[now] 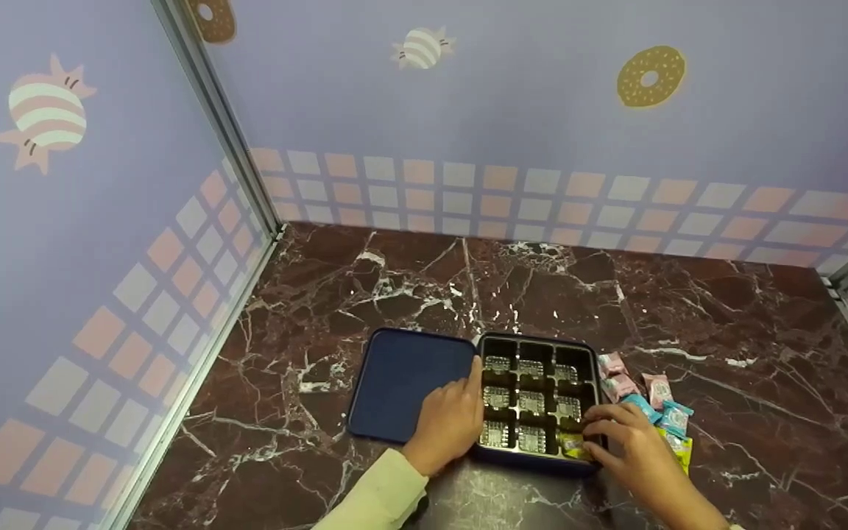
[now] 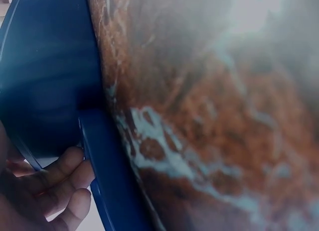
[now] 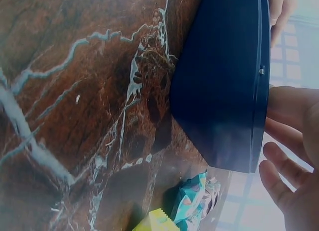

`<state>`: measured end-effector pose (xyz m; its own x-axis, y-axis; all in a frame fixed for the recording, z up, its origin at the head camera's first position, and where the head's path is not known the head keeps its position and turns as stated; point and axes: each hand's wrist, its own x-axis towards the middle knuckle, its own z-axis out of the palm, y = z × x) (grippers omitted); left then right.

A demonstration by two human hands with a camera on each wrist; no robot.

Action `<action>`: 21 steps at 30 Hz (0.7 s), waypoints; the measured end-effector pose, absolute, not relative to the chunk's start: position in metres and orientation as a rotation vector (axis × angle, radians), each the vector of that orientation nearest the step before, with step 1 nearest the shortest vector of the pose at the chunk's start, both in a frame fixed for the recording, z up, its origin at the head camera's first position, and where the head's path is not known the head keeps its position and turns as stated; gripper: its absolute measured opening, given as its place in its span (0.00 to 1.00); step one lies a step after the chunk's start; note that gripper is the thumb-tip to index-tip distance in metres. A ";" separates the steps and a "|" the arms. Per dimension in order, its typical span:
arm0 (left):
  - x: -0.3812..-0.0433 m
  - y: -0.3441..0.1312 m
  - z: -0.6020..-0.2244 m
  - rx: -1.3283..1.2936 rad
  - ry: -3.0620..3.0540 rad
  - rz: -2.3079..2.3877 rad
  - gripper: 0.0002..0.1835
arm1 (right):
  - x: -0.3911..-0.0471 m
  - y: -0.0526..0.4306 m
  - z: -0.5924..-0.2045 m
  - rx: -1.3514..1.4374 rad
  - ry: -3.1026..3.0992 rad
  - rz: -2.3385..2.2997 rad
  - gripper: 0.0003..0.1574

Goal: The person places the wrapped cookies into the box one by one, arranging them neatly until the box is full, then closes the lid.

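Observation:
A dark blue box (image 1: 534,467) holds a shiny, gold-toned tray (image 1: 518,397) divided into several compartments. My left hand (image 1: 450,419) rests at its left rim, index finger extended along the edge. Beside that hand lies the flat blue lid (image 1: 405,383); the left wrist view has fingertips touching the lid's edge. At the box's front right corner, my right hand (image 1: 626,434) reaches over the rim and pinches a yellow-wrapped candy (image 1: 573,444) in the corner compartment. In the right wrist view, the box wall (image 3: 219,91) hides this candy and the fingertips.
Right of the box lie pink-wrapped candies (image 1: 657,390), blue ones (image 1: 676,418) and a yellow one (image 1: 678,445), partly behind my right hand. Dark veined marble (image 1: 748,368) forms the tabletop. Purple patterned panels (image 1: 527,110) stand at the back and sides.

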<state>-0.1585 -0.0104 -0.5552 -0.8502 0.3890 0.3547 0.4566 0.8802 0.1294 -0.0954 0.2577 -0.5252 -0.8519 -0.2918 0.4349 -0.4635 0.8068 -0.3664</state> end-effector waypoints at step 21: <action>-0.157 -0.010 -0.555 -0.622 -2.668 -0.258 0.28 | -0.082 0.263 -0.517 0.296 -2.732 0.746 0.11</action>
<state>-0.1575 -0.0097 -0.5551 -0.8268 0.3861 0.4091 0.4573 0.8848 0.0891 -0.0819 0.2633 -0.5171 -0.9359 -0.1195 0.3314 -0.2713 0.8447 -0.4615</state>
